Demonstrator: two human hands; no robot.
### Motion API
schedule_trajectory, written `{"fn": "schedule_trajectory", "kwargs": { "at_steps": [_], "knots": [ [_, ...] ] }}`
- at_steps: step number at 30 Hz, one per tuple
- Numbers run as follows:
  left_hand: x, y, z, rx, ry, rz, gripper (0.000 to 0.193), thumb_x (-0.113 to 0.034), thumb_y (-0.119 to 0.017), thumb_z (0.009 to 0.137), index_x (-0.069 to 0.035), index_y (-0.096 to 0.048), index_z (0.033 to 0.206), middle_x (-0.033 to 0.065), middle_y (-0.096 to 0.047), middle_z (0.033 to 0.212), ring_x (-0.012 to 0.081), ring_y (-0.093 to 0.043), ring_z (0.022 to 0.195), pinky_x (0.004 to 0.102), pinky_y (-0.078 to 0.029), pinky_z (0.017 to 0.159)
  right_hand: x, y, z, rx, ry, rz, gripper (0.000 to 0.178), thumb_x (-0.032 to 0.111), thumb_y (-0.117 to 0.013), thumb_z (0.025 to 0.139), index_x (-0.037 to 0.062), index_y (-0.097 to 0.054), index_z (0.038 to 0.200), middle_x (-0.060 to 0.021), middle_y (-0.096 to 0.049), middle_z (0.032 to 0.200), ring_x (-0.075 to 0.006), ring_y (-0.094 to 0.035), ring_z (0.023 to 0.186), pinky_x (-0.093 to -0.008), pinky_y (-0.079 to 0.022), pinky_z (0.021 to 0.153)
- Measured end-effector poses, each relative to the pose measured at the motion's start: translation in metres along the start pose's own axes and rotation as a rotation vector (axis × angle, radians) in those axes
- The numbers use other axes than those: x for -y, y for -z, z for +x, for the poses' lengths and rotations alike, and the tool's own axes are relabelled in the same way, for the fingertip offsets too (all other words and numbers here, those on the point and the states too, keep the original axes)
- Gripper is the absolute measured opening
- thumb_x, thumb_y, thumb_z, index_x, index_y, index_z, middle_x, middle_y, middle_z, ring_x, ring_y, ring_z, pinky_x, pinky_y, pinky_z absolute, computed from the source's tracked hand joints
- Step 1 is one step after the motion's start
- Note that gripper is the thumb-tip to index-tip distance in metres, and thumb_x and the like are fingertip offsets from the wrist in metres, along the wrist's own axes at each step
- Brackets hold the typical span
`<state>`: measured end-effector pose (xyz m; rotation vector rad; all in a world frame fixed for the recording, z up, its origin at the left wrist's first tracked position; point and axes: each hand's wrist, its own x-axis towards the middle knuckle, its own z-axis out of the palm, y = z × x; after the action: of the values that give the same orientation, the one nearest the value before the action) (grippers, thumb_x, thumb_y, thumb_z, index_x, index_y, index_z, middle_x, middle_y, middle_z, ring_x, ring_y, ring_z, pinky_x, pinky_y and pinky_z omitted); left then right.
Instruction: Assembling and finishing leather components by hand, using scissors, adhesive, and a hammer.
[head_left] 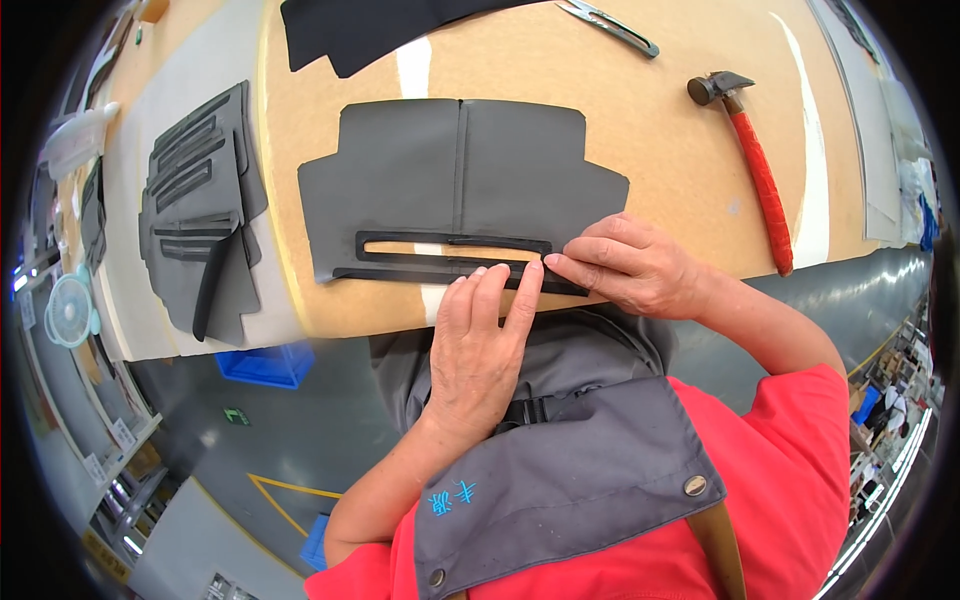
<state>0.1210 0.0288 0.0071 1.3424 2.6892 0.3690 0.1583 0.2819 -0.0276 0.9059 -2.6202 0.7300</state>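
Observation:
A dark grey panel [400, 170], apparently leather-like sheet, lies flat on the table with a seam running down its middle. Near its close edge is a long slot framed by a black strip [370, 246]. The fingers of my left hand [478, 350] are stretched out, their tips resting on the panel just below the slot. My right hand [640, 268] has its fingers bent, thumb and index finger pinched together at the slot's right corner, on the black strip. Whatever lies right under those fingertips is hidden.
A red-handled hammer [757, 170] lies to the right, and small thread snips [612, 28] at the far edge. Another black piece [380, 30] lies beyond the panel. Stacked grey panels [195, 215] sit at left. Below the table edge stands a blue bin [266, 364].

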Motion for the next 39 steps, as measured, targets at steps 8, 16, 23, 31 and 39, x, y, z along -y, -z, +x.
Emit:
{"fn": "schedule_trajectory", "kwargs": {
  "at_steps": [8,16,23,31,39],
  "knots": [
    [0.005,-0.002,-0.006,-0.005,-0.076,0.065,0.059,-0.004,-0.064,0.085,-0.012,-0.057,0.143,0.0109,-0.051,0.134,0.0283,-0.051,0.127,0.0410,-0.045,0.111,0.001,0.000,-0.004,0.012,0.007,-0.013,0.056,0.017,-0.076,0.068,-0.0003,-0.071,0.121,-0.0065,-0.063,0.110,-0.0218,-0.065,0.094,-0.0351,-0.054,0.077],
    [-0.008,-0.006,0.009,0.005,-0.021,-0.007,0.077,0.010,-0.058,0.076,-0.012,-0.054,0.149,0.0134,-0.049,0.140,0.0318,-0.049,0.131,0.0425,-0.046,0.110,-0.023,0.033,-0.015,-0.249,-0.380,-0.258,0.043,0.001,-0.073,0.083,0.0075,-0.070,0.126,-0.0108,-0.065,0.117,-0.0294,-0.064,0.101,-0.0391,-0.055,0.087],
    [-0.005,-0.007,0.006,-0.117,-0.072,-0.265,0.065,0.017,-0.057,0.079,-0.003,-0.059,0.141,0.0175,-0.051,0.138,0.0376,-0.052,0.132,0.0475,-0.047,0.110,-0.053,0.084,-0.075,-0.303,-1.205,-0.284,0.034,0.026,-0.071,0.098,0.0013,-0.062,0.120,-0.0135,-0.065,0.109,-0.0263,-0.063,0.097,-0.0384,-0.051,0.085],
    [0.043,-0.011,-0.013,-0.292,0.018,-0.140,0.040,-0.010,-0.070,0.093,-0.005,-0.066,0.133,0.0140,-0.058,0.130,0.0346,-0.057,0.121,0.0456,-0.050,0.101,0.023,0.068,-0.022,-0.182,-1.006,0.118,0.036,0.010,-0.068,0.099,0.0067,-0.053,0.131,-0.0150,-0.064,0.094,-0.0280,-0.065,0.082,-0.0364,-0.053,0.075],
    [0.046,-0.026,-0.013,-0.331,0.001,-0.162,0.045,-0.026,-0.070,0.096,-0.005,-0.063,0.136,0.0121,-0.056,0.129,0.0329,-0.054,0.121,0.0447,-0.047,0.103,0.056,0.031,0.055,-0.014,-0.503,-0.056,0.067,-0.003,-0.065,0.087,0.0159,-0.055,0.150,-0.0083,-0.059,0.085,-0.0255,-0.061,0.073,-0.0373,-0.054,0.064]
  ]
}}
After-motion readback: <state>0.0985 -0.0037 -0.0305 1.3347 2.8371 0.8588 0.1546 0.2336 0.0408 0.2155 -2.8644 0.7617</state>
